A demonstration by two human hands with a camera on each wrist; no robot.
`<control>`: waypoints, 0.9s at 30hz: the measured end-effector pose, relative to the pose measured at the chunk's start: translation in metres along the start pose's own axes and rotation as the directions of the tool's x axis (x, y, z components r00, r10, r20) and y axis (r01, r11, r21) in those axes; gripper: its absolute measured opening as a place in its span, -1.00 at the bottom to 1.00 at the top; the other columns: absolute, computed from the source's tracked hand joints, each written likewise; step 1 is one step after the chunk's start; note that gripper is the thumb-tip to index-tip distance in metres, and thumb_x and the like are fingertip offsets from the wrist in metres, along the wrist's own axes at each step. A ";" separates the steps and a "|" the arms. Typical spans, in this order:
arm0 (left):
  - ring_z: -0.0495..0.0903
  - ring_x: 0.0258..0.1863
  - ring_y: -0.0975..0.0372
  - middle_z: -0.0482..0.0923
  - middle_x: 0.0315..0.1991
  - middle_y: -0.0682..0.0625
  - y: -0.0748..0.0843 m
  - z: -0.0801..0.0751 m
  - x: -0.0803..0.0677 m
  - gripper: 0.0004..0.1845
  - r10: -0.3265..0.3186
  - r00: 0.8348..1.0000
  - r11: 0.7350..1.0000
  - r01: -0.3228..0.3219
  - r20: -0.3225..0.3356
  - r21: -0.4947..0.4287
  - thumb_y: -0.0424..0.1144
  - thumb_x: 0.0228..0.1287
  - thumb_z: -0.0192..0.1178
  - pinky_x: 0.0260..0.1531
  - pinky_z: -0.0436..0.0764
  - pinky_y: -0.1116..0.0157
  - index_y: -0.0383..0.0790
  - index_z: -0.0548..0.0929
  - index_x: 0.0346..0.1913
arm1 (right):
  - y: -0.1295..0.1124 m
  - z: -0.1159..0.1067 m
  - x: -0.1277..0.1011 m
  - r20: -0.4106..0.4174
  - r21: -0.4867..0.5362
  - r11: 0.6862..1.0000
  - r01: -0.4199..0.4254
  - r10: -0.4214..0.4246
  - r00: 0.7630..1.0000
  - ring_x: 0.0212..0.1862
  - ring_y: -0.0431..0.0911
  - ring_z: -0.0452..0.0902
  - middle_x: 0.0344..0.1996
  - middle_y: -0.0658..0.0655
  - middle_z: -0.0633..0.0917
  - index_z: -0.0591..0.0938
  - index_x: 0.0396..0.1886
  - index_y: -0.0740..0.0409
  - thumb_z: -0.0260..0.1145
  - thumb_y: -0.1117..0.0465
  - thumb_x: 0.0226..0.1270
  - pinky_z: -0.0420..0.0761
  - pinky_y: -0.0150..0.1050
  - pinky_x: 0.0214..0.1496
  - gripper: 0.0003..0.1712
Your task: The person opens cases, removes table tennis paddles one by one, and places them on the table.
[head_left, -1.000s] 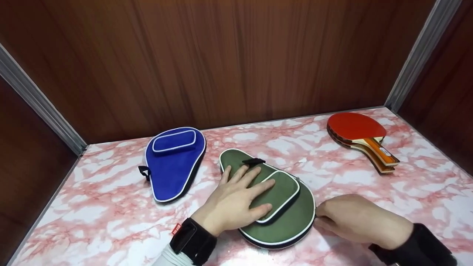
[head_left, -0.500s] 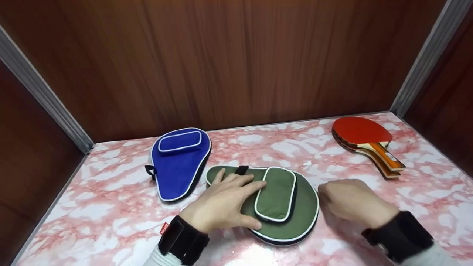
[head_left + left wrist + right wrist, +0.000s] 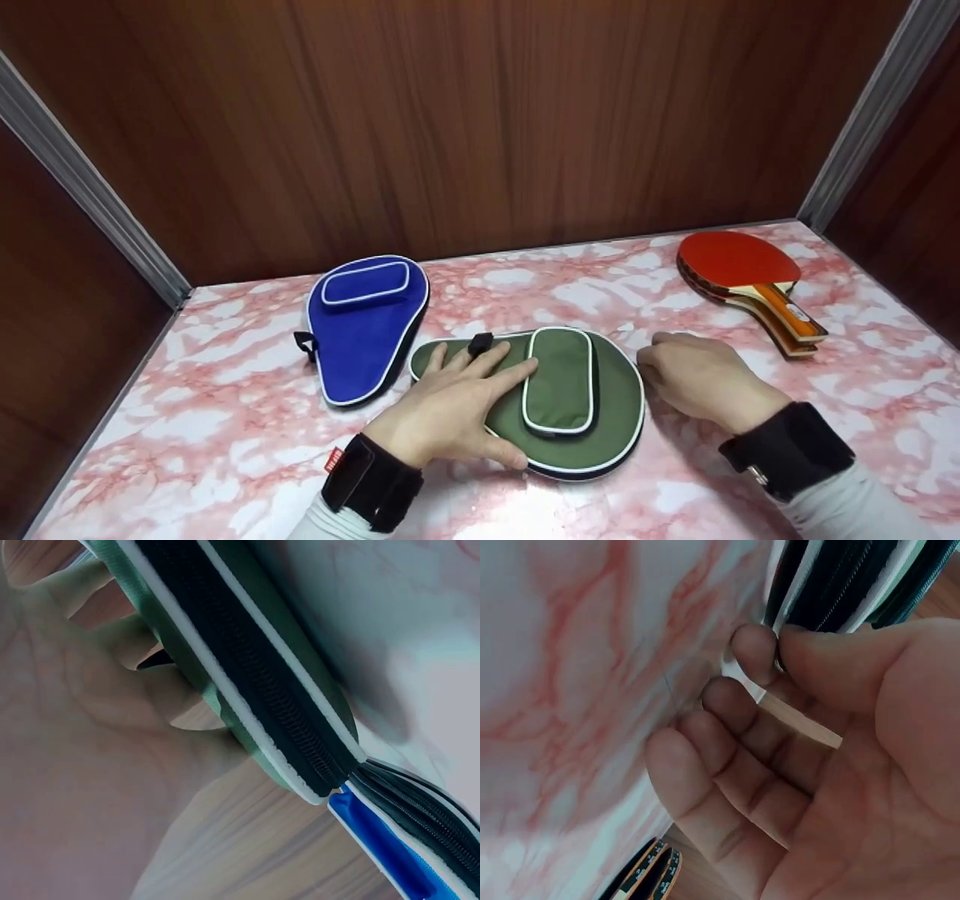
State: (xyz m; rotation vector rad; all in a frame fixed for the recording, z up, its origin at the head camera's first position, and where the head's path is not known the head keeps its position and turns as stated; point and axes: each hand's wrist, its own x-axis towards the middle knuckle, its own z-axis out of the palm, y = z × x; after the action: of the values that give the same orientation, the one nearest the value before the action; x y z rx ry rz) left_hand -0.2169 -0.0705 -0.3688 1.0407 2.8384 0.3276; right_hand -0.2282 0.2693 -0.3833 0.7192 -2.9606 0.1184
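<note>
A green paddle case (image 3: 604, 390) with white piping lies flat on the pink marbled table (image 3: 187, 427), its narrow end pointing left. My left hand (image 3: 457, 405) rests flat on its left half with straight fingers, beside the raised pocket (image 3: 559, 379). At the case's right rim, my right hand (image 3: 686, 375) is curled. In the right wrist view its thumb and forefinger (image 3: 754, 649) pinch a small zipper pull at the case's black zipper edge (image 3: 832, 585). The left wrist view shows that zipper band (image 3: 255, 675) from the side.
A blue paddle case (image 3: 364, 326) lies just left of the green one, nearly touching its narrow end (image 3: 390, 840). Stacked red paddles (image 3: 739, 262) sit at the back right corner. Wooden walls (image 3: 480, 112) close in the back and both sides.
The green case has turned anticlockwise, so its narrow end now points left. My left hand turned with it, and my right hand moved up along the rim to the right side.
</note>
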 end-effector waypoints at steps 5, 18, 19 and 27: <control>0.26 0.62 -0.35 0.21 0.73 -0.15 0.002 0.001 0.000 0.21 -0.016 1.000 1.000 0.016 -0.003 -0.016 0.37 0.03 0.65 0.55 0.07 -0.44 0.22 0.32 0.74 | -0.004 0.004 -0.002 -0.061 -0.032 0.999 -0.016 0.014 0.998 -0.37 0.00 0.54 -0.51 -0.02 0.50 0.70 -0.38 -0.04 0.42 0.33 0.43 0.58 0.03 -0.35 -0.80; 0.36 0.56 -0.32 0.29 0.69 -0.17 0.001 0.003 -0.001 0.21 -0.003 0.999 1.000 0.003 -0.046 0.005 0.35 -0.02 0.68 0.52 0.14 -0.41 0.18 0.37 0.72 | -0.009 0.002 -0.012 -0.074 0.026 0.999 0.044 -0.042 0.996 -0.37 -0.03 0.57 -0.36 0.00 0.55 0.72 -0.38 -0.04 0.53 0.38 0.30 0.60 -0.05 -0.28 -0.78; 0.36 0.56 -0.32 0.29 0.69 -0.17 0.001 0.003 -0.001 0.21 -0.006 0.999 1.000 0.006 -0.045 0.003 0.35 -0.02 0.68 0.52 0.14 -0.42 0.18 0.37 0.72 | -0.010 0.002 -0.013 -0.078 0.025 0.998 0.049 -0.047 0.996 -0.36 -0.03 0.59 -0.34 0.00 0.57 0.72 -0.38 -0.05 0.54 0.38 0.31 0.62 -0.04 -0.27 -0.78; 0.36 0.56 -0.33 0.28 0.69 -0.17 0.004 0.003 0.001 0.22 -0.034 0.998 0.999 0.034 -0.044 -0.003 0.36 -0.03 0.69 0.52 0.15 -0.40 0.19 0.37 0.73 | -0.011 0.002 -0.020 -0.083 -0.001 0.997 0.071 -0.071 0.994 -0.27 0.00 0.68 -0.26 0.01 0.64 0.77 -0.33 -0.04 0.55 0.35 0.33 0.70 0.02 -0.21 -0.82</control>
State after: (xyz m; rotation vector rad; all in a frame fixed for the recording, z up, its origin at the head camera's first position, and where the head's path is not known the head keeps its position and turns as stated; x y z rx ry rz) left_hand -0.2142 -0.0664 -0.3704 0.9954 2.8907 0.3551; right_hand -0.2058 0.2681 -0.3869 0.7982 -2.8529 0.1432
